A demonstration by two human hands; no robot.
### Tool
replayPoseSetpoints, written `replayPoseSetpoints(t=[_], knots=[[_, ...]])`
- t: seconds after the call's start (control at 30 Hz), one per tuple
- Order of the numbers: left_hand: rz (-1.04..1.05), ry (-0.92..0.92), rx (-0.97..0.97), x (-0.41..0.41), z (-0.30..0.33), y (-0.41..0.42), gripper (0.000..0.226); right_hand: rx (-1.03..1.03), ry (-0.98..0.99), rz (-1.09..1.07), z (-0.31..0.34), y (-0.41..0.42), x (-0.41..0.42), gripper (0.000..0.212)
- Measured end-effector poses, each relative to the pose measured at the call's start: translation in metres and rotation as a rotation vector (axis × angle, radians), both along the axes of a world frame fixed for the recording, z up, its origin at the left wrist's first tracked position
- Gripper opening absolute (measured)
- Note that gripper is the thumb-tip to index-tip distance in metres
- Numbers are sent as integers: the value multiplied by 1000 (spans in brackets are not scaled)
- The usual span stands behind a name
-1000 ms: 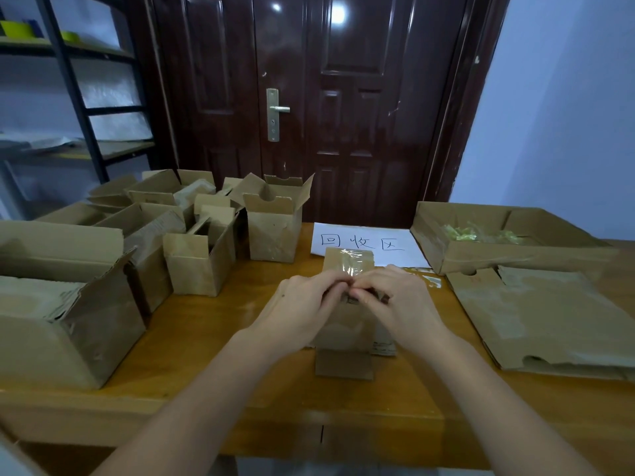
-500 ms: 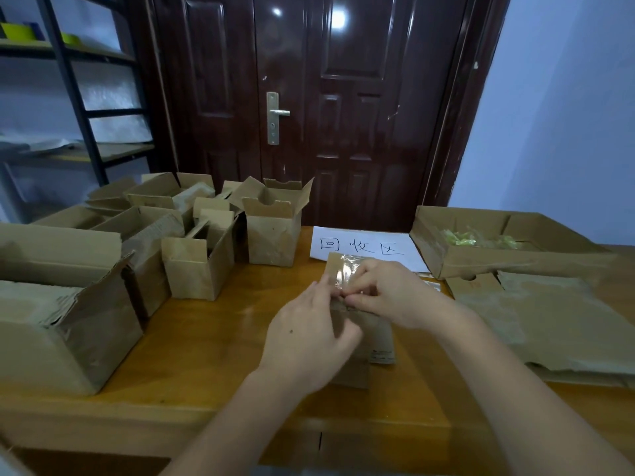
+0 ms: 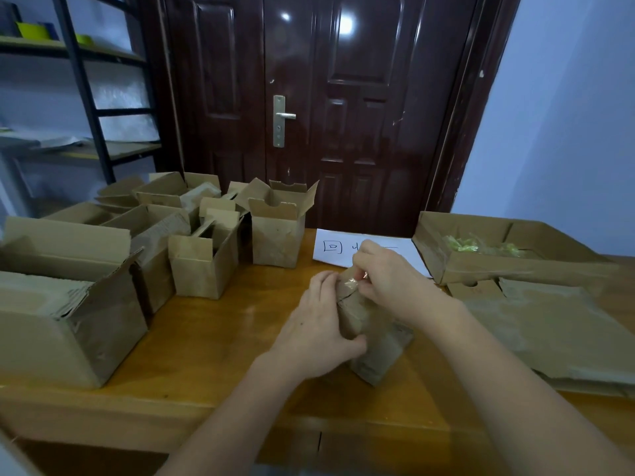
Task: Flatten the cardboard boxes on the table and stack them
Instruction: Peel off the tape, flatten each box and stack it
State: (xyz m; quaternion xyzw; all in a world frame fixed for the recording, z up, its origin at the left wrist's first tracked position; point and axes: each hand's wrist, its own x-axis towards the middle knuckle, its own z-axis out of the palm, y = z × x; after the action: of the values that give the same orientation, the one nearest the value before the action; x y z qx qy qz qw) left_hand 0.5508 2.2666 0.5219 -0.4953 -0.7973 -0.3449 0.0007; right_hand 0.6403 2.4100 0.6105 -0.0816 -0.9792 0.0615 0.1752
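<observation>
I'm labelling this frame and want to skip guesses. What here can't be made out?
- Head view: the writing on the white paper is partly covered by the right hand.
- The small box top and its clear tape are blurred and hidden behind both hands; left hand covers its near side.
- The green contents of the shallow tray are too blurred to identify.

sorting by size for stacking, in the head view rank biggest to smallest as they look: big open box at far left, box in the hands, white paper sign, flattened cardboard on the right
1. Flattened cardboard and big open box: similar, nearness makes it unsure.
2. White paper sign, partly hidden.
3. Box in the hands, partly covered, so close to the sign.
</observation>
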Motion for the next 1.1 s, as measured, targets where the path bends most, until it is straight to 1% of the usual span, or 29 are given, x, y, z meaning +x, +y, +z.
replayPoseSetpoints(t=[0.07, 0.13, 0.17, 0.23, 0.27, 0.33, 0.37, 0.4, 0.47, 0.5, 0.6, 0.7, 0.77, 0.83, 0.87, 0.93, 1.03, 1.1], knots=[[5, 38, -134, -13, 7, -4, 119, -17, 14, 35, -7, -2, -4, 19], [26, 78, -215, -21, 14, -8, 121, -161, 67, 58, -10, -4, -5, 19], [24, 83, -235, -24, 16, -9, 121, -273, 80, 68, -9, -5, -4, 18], [-2, 53, -249, -27, 18, -11, 117, -494, 41, 104, -6, -9, -1, 25], [-15, 30, -246, -27, 18, -12, 116, -571, 29, 108, -6, -11, 1, 29], [-33, -4, -231, -27, 18, -12, 115, -653, 93, 37, -6, -14, 2, 31], [-39, -13, -224, -27, 18, -12, 115, -653, 133, -30, -7, -16, 2, 30], [-44, -19, -221, -27, 18, -12, 115, -611, 141, -96, -7, -18, 1, 26], [-50, -21, -220, -27, 19, -11, 116, -457, 80, -175, -8, -20, -3, 15], [-52, -21, -220, -27, 19, -11, 117, -393, 54, -198, -9, -22, -4, 13], [-50, -24, -210, -26, 19, -11, 118, -222, 30, -277, -9, -33, -11, 16], [-53, -16, -217, -27, 20, -11, 117, -99, 32, -330, -10, -42, -19, 14], [-55, -5, -237, -28, 21, -10, 117, 11, 9, -407, -5, -36, -22, 11], [-56, -11, -251, -29, 22, -9, 118, 87, -25, -458, 1, -29, -22, 15], [-53, -10, -254, -29, 22, -9, 117, 85, -38, -451, 2, -28, -22, 16], [-47, -13, -245, -29, 22, -9, 115, 33, -41, -360, 1, -31, -19, 17], [-54, -24, -223, -29, 20, -10, 113, -132, -29, -212, 2, -37, -9, 19], [-52, -21, -213, -29, 19, -10, 113, -264, 23, -208, 4, -35, -4, 18]])
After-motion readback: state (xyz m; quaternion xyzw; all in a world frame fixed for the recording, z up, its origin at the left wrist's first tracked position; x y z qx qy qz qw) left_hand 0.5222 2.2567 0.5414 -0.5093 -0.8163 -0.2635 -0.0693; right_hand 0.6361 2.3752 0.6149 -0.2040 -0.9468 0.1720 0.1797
